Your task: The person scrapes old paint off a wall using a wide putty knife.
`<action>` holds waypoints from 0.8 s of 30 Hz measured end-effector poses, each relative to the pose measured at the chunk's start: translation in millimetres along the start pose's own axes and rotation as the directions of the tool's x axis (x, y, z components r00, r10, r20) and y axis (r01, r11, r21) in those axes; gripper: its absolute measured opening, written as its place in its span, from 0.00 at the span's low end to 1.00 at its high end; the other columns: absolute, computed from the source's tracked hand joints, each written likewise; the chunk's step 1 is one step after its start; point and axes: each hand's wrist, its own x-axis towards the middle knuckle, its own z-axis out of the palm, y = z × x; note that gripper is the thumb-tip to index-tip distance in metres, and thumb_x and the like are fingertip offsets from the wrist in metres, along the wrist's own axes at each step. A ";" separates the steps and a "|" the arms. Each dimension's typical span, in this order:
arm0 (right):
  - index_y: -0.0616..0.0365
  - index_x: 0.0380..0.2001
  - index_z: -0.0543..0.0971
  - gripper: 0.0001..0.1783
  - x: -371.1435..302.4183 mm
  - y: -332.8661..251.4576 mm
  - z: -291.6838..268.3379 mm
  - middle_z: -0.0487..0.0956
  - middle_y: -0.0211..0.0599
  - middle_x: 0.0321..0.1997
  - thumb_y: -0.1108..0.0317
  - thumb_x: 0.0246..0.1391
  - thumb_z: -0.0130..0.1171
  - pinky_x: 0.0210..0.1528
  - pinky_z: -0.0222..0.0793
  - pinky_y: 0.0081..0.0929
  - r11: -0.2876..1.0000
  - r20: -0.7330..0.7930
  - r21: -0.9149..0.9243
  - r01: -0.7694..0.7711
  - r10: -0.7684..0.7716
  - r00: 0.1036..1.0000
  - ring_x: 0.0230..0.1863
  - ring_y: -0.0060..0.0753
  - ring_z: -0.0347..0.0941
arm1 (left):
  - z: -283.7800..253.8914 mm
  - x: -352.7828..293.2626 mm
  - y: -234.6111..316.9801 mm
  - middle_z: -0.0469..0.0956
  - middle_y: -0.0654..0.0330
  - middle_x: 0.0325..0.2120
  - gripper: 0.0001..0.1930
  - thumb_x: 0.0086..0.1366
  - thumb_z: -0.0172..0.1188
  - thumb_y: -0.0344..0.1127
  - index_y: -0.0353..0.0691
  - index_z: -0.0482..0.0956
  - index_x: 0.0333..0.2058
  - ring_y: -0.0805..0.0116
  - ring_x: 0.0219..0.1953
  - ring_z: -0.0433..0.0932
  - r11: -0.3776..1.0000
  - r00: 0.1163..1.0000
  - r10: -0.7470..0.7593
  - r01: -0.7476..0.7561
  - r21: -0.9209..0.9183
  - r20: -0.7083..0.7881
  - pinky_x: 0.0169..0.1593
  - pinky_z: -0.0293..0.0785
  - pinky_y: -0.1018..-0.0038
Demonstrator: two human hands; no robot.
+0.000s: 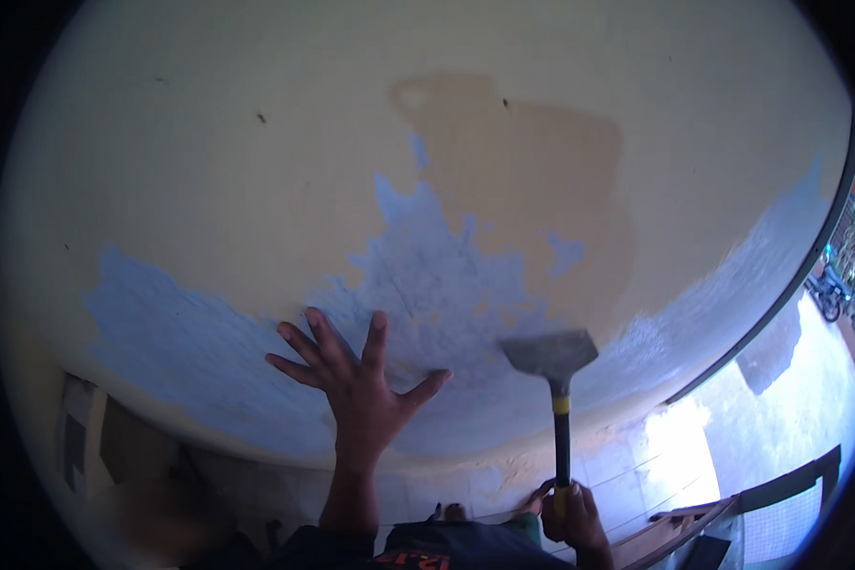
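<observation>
Scraper (552, 355) in R hand (581, 516), patchy wall (209, 190), motorbike (829, 291) bkgd

The right grip (579, 522) hides part of the scraper handle (562, 446) from view.

Left hand (361, 394) raised, 5 fingers (375, 344) spread, right hand (579, 518) curled.

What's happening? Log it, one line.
left hand: spread open at patchy cream wall | right hand: gripping metal scraper, black-yellow handle | blade: at blue-grey patch
</observation>
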 end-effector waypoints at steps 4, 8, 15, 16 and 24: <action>0.66 0.42 0.67 0.30 34.4 -33.1 -17.2 0.67 0.32 0.15 0.45 0.66 0.33 0.10 0.51 0.20 0.299 0.470 0.734 -0.609 0.424 0.774 0.09 0.20 0.58 | -2.9 0.2 1.2 0.28 0.41 0.67 0.58 0.42 0.61 0.74 0.59 0.45 0.68 0.32 0.67 0.21 0.999 1.000 0.006 -0.006 0.037 0.011 0.56 0.18 0.28; 0.66 0.43 0.67 0.33 13.4 -24.7 -16.6 0.64 0.30 0.12 0.41 0.64 0.32 0.11 0.50 0.19 0.335 0.474 0.709 -0.621 0.425 0.771 0.08 0.19 0.56 | -7.2 3.8 -4.2 0.28 0.41 0.67 0.56 0.43 0.62 0.73 0.58 0.46 0.67 0.32 0.67 0.21 1.000 1.000 0.004 -0.004 0.030 0.005 0.56 0.18 0.28; 0.66 0.43 0.67 0.30 36.0 -30.9 -20.5 0.60 0.28 0.11 0.44 0.66 0.32 0.10 0.48 0.20 0.303 0.450 0.757 -0.579 0.402 0.798 0.08 0.19 0.53 | -7.5 1.8 0.7 0.32 0.45 0.68 0.44 0.50 0.55 0.73 0.66 0.56 0.64 0.34 0.67 0.21 0.996 0.998 -0.058 0.060 -0.072 0.029 0.55 0.13 0.28; 0.66 0.43 0.66 0.32 29.5 -33.2 -24.4 0.60 0.29 0.11 0.42 0.65 0.32 0.10 0.49 0.19 0.317 0.482 0.710 -0.629 0.432 0.762 0.07 0.19 0.53 | -10.0 2.7 -6.3 0.32 0.45 0.68 0.44 0.50 0.55 0.73 0.66 0.56 0.64 0.34 0.67 0.21 0.996 0.998 -0.059 0.060 -0.061 0.013 0.55 0.13 0.28; 0.68 0.43 0.66 0.34 24.3 -24.3 -23.0 0.61 0.29 0.11 0.41 0.64 0.33 0.09 0.49 0.19 0.244 0.461 0.794 -0.557 0.354 0.813 0.07 0.19 0.52 | -11.1 -2.0 -1.0 0.33 0.45 0.68 0.43 0.51 0.54 0.73 0.65 0.58 0.64 0.35 0.67 0.21 0.996 0.999 -0.042 0.042 -0.083 0.003 0.55 0.13 0.28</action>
